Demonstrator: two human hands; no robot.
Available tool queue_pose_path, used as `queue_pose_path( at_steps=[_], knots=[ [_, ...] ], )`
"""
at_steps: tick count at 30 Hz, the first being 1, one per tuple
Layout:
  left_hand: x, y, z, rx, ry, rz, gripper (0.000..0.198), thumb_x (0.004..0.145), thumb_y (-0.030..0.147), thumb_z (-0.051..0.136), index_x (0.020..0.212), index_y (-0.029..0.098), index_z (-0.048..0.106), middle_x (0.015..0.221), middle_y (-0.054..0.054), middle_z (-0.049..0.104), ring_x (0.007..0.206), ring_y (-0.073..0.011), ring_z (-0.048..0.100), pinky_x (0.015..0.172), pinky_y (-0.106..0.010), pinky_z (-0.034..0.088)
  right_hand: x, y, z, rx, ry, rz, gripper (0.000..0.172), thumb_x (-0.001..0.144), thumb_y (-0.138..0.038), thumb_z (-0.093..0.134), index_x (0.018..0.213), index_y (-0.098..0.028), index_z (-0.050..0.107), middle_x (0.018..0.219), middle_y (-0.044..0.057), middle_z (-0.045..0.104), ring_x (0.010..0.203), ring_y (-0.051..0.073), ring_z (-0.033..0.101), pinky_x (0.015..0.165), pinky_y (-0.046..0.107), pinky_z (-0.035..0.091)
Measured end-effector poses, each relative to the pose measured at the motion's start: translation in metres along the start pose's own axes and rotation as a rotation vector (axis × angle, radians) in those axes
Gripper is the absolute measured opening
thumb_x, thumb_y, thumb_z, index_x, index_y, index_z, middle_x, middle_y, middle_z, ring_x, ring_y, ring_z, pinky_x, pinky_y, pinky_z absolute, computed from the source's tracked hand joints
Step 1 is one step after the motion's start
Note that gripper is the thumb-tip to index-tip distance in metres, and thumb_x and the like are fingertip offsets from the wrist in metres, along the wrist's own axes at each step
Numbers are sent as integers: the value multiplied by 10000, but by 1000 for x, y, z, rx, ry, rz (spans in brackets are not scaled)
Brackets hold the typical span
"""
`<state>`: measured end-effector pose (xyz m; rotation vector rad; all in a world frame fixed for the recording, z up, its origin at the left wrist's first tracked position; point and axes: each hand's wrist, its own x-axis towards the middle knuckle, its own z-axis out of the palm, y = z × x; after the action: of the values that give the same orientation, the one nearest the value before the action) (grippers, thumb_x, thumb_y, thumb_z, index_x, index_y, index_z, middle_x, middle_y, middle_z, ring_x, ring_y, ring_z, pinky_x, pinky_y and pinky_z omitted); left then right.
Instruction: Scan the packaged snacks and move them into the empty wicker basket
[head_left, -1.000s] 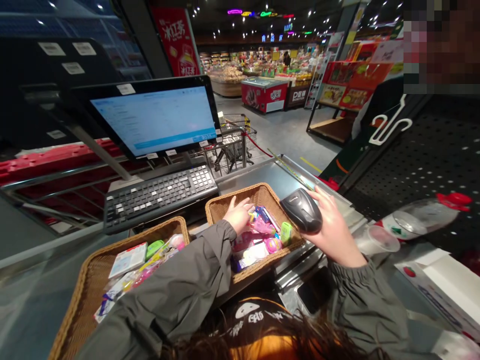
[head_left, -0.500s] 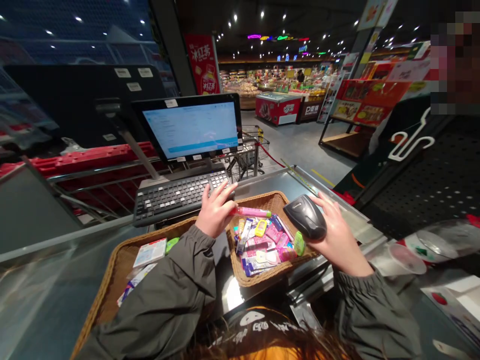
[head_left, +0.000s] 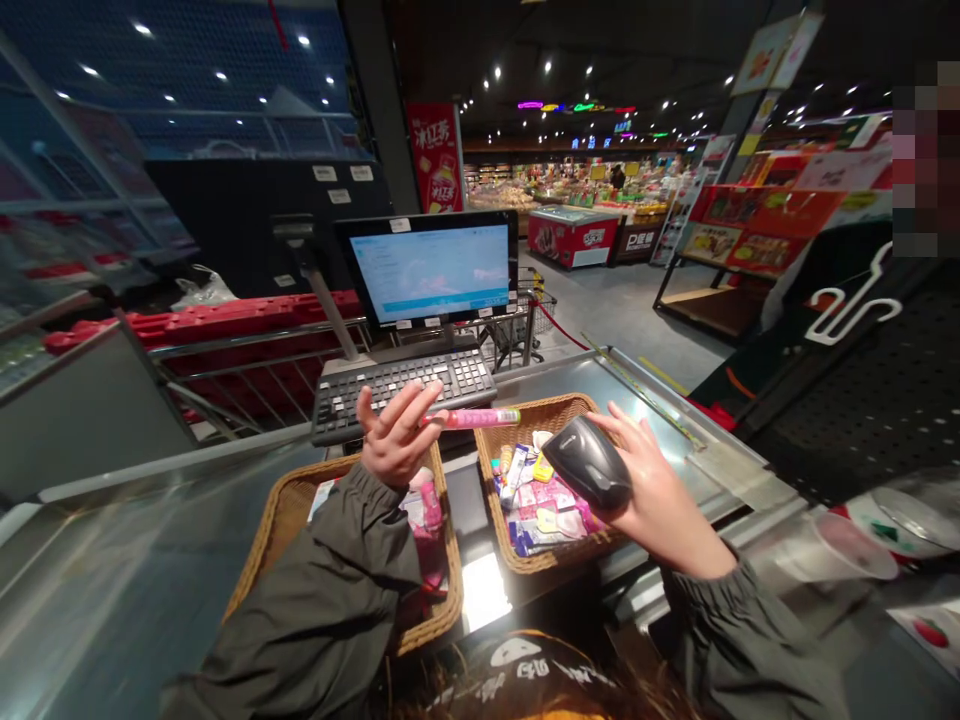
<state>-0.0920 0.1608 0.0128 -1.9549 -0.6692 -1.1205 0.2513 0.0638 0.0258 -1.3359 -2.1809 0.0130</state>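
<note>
My left hand (head_left: 401, 435) grips one end of a slim pink tube-shaped packet (head_left: 480, 418), its other end reaching over the right basket. Below that hand is the left wicker basket (head_left: 450, 560), holding pink packets and partly covered by my sleeve. In my right hand (head_left: 652, 480) is a black handheld barcode scanner (head_left: 589, 462), tilted over the right side of the second wicker basket (head_left: 536, 563). Small colourful packets (head_left: 547, 495) fill this basket. What the packets contain cannot be made out.
Behind the baskets stand a black keyboard (head_left: 401, 390) and a lit monitor (head_left: 435, 265) on the metal counter (head_left: 577, 375). A plastic cup (head_left: 847, 545) is at the right. A white hanger (head_left: 855, 300) hangs on the right, near a person at the edge.
The view has shifted, so the scene sits further right. My left hand has carried the pink tube leftward, from over the right basket to the left basket. The scanner remains in my right hand.
</note>
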Motion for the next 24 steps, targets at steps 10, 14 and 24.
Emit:
queue_pose_path(
  at_steps=[10,14,24],
  knots=[
    [-12,-12,-26,66,38,-16,180,812,190,707,906,311,614,1327,21,645,1295,-197,547,1231,-541,127,6,-29,12,29,-55,-75,560,773,-246,640,1318,-196,523,1441,163,472,1453,382,273,1141,696,243],
    [-26,-20,-32,46,-36,-83,156,829,211,685,911,327,622,1333,30,640,1306,-219,537,1228,-577,25,7,-39,14,33,-55,-97,561,783,-228,614,1331,-184,507,1420,174,490,1441,380,301,1134,703,246],
    [-29,-29,-54,117,-33,-89,159,851,201,644,939,332,630,1331,25,642,1308,-201,536,1232,-554,41,10,-55,21,48,-95,-134,447,802,-251,589,1244,-185,580,1429,167,496,1448,386,294,1147,697,215]
  ],
)
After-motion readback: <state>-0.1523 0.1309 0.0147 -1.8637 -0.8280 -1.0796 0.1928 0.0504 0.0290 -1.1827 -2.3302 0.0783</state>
